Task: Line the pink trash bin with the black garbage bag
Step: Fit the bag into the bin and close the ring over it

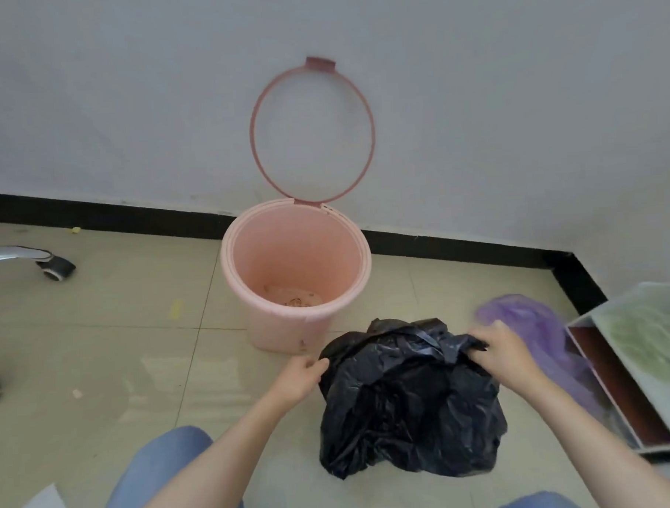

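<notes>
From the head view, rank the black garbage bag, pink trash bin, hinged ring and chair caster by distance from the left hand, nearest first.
1. Black garbage bag: gripped by the left hand.
2. Pink trash bin: just beyond the hand.
3. Chair caster: far left.
4. Hinged ring: raised against the wall.

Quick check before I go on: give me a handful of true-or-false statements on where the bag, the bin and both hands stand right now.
1. The black garbage bag is already inside the pink trash bin. False: it is crumpled on the floor in front of the bin, slightly to the right.
2. Both hands grip the bag's upper edge, the left hand on its left side and the right hand on its right. True.
3. The bin's retaining ring is pressed down on the rim. False: it is flipped up against the wall.
4. Some debris lies at the bottom of the bin. True.
5. A purple bag lies left of the bin. False: it lies to the right, behind the right hand.
</notes>
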A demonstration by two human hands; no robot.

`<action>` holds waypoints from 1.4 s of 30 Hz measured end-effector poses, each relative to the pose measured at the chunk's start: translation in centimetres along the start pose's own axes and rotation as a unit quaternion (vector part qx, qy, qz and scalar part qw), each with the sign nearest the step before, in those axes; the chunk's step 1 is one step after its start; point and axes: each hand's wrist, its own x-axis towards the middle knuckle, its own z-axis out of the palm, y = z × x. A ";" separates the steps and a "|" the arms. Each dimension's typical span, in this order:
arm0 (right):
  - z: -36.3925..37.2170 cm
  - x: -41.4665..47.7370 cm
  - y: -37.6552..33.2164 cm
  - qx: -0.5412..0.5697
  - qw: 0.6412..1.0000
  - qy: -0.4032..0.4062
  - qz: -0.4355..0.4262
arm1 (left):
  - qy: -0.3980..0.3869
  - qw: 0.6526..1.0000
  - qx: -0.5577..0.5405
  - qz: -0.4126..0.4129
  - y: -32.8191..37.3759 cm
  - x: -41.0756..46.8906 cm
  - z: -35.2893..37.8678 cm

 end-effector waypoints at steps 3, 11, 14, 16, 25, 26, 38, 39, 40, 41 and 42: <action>-5.1 -1.4 0.6 0.006 0.999 0.037 0.030 | -0.018 0.993 0.089 0.074 3.3 -0.1 1.8; -17.0 -4.0 -3.1 0.152 0.981 0.121 0.008 | -0.106 0.920 0.259 0.275 15.4 -1.2 3.3; -19.6 -3.9 -5.1 0.186 0.972 0.139 -0.029 | -0.133 0.907 0.279 0.287 17.6 -1.6 3.3; -20.4 -3.5 -6.5 0.201 0.968 0.139 -0.050 | -0.148 0.914 0.239 0.294 18.2 -2.1 2.9; -18.8 0.8 -13.7 0.274 0.943 0.129 -0.136 | -0.181 0.950 0.012 0.252 17.7 -5.1 -2.8; -18.4 1.4 -14.4 0.271 0.943 0.133 -0.140 | -0.187 0.949 0.032 0.253 17.4 -5.4 -3.6; -12.7 5.3 -17.2 0.352 0.909 0.223 -0.020 | 0.409 0.872 0.031 0.268 13.3 -9.7 -13.0; -12.1 5.3 -17.6 0.347 0.915 0.204 -0.011 | 0.371 0.890 0.013 0.264 12.8 -9.9 -13.0; -11.6 5.4 -18.0 0.343 0.921 0.184 -0.007 | 0.328 0.908 -0.001 0.260 12.3 -10.0 -13.1; -11.1 5.5 -18.3 0.338 0.927 0.164 -0.007 | 0.281 0.925 -0.008 0.254 11.8 -10.1 -13.2; -10.5 5.7 -18.5 0.331 0.932 0.145 -0.008 | 0.235 0.940 -0.004 0.246 11.3 -10.1 -13.4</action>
